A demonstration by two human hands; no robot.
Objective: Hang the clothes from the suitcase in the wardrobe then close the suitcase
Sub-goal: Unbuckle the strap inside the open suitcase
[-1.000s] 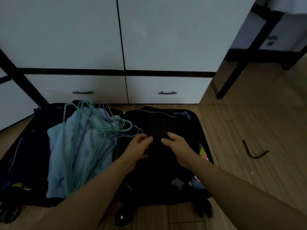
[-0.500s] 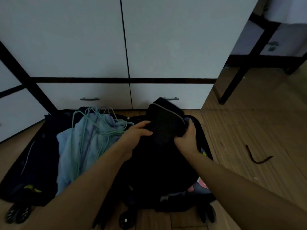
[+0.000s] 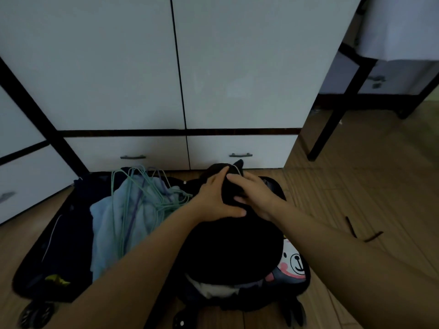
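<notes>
Both hands grip the black garment (image 3: 228, 245) above the open suitcase (image 3: 54, 257): left hand (image 3: 213, 200) and right hand (image 3: 254, 195) closed on its upper fold. Step: lifting it out. Next, probably: take a hanger (image 3: 133, 198); wardrobe (image 3: 142, 67) doors are shut.

Open suitcase (image 3: 54, 255) on wooden floor (image 3: 361, 193)

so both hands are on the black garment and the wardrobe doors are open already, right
Not quite. The head view shows both the left hand and right hand on the black garment, but the wardrobe doors are shut.
</notes>
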